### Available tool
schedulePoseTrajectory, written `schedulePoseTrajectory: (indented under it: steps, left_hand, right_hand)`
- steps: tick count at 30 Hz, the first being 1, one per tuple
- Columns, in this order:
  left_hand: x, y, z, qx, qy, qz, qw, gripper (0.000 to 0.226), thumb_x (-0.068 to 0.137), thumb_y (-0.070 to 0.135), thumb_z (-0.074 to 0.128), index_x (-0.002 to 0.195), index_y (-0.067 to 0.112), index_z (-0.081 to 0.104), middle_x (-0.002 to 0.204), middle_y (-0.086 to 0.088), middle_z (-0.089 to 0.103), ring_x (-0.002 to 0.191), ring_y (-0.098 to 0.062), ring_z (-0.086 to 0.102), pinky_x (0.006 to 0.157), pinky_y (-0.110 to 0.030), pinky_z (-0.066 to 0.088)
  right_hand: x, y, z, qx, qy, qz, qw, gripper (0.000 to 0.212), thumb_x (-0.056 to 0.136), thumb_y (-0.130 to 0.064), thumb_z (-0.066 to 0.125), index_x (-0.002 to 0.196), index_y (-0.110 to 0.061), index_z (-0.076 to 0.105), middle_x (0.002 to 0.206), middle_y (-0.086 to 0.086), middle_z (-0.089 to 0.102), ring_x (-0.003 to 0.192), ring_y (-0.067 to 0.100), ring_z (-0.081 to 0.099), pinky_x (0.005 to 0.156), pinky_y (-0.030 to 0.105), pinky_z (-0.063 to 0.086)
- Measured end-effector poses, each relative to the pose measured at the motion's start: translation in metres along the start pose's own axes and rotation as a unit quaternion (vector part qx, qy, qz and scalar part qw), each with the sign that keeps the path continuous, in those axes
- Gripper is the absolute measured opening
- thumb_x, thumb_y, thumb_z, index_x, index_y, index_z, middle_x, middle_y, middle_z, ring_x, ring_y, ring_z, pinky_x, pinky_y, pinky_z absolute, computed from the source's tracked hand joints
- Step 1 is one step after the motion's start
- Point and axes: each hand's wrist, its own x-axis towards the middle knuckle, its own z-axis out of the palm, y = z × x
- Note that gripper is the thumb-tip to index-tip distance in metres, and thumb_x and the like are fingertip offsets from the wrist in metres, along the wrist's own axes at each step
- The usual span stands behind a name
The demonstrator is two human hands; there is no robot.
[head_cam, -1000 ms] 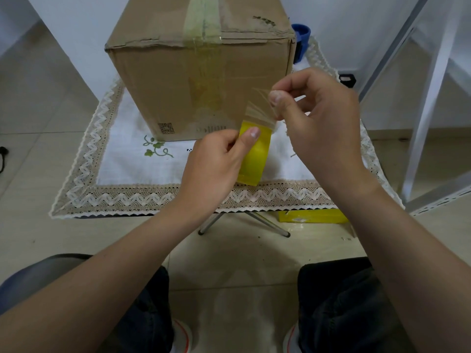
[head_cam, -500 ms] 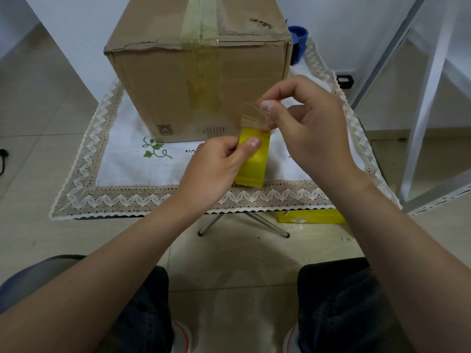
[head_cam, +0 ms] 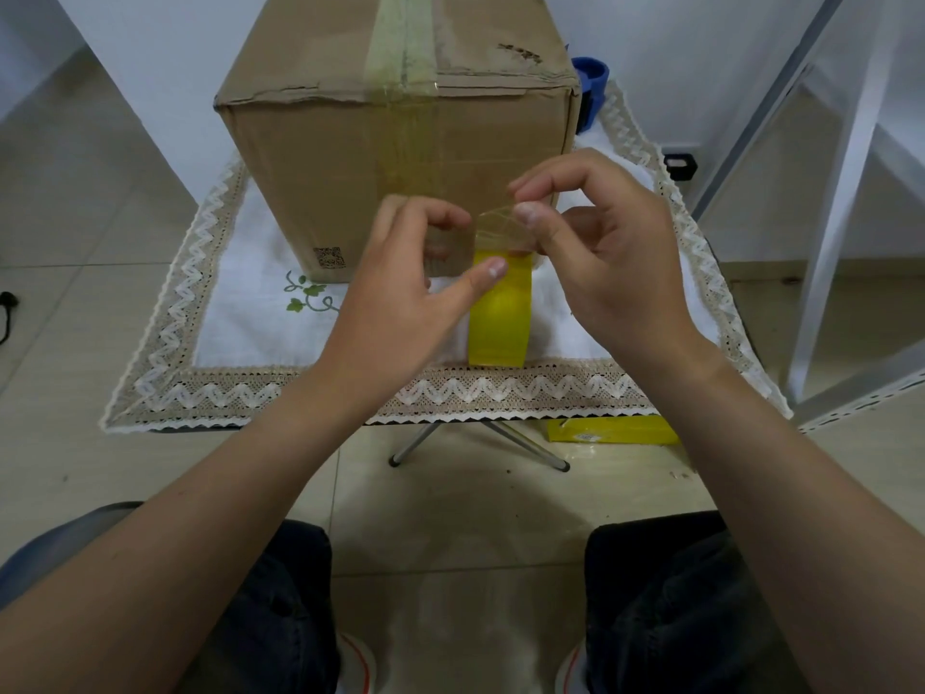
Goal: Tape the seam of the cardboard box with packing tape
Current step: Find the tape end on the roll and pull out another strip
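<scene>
A brown cardboard box (head_cam: 320, 157) stands on a lace-edged white cloth (head_cam: 250, 323); yellowish tape runs along its top seam (head_cam: 403, 37) and down the front face. In front of the box my left hand (head_cam: 405, 303) grips a yellow roll of packing tape (head_cam: 500, 318), thumb on its outer face and fingers curled behind it. My right hand (head_cam: 605, 257) pinches the crumpled clear tape end (head_cam: 500, 227) just above the roll, between thumb and forefinger.
The cloth covers a small folding table with metal legs (head_cam: 480, 443) on a tiled floor. A flat yellow package (head_cam: 610, 430) lies on the floor under the table's right edge. A blue object (head_cam: 590, 77) sits behind the box; a white metal frame (head_cam: 831, 217) stands at right.
Both hands and the roll have drifted a little left and lower in view. My left fingers have opened up somewhat around the roll; the right hand keeps pinching the tape end.
</scene>
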Motion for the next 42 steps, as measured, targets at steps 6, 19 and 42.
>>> schedulePoseTrajectory:
  steps: [6,19,42]
  left_hand:
    - [0.005,0.012,-0.006,-0.124,0.052,0.028,0.991,0.016,0.097,0.011,0.070,0.108,0.018,0.061,0.105,0.002,0.070,0.100,-0.002,0.068,0.078,-0.018,0.057]
    - [0.009,0.005,0.003,-0.182,0.044,0.014,0.982,0.023,0.096,0.001,0.067,0.092,0.021,0.057,0.094,-0.001,0.072,0.094,-0.008,0.073,0.079,-0.025,0.058]
    - [0.008,0.010,0.008,-0.150,0.036,0.016,0.988,0.011,0.092,0.010,0.076,0.102,0.011,0.071,0.096,0.002,0.073,0.089,-0.002,0.068,0.080,-0.017,0.056]
  right_hand:
    - [-0.002,0.002,0.003,-0.003,-0.018,0.009,1.000,0.007,0.098,-0.013,0.067,0.098,-0.019,0.065,0.104,0.008,0.072,0.065,0.019,0.068,0.058,0.026,0.052]
    - [-0.003,-0.001,0.002,0.015,-0.017,0.047,0.999,0.007,0.097,-0.014,0.068,0.098,-0.020,0.065,0.094,0.001,0.072,0.059,0.017,0.066,0.058,0.040,0.057]
    - [-0.001,0.006,0.002,0.027,-0.014,0.016,0.999,0.003,0.096,-0.012,0.069,0.099,-0.013,0.068,0.105,0.008,0.069,0.084,0.025,0.071,0.067,0.051,0.061]
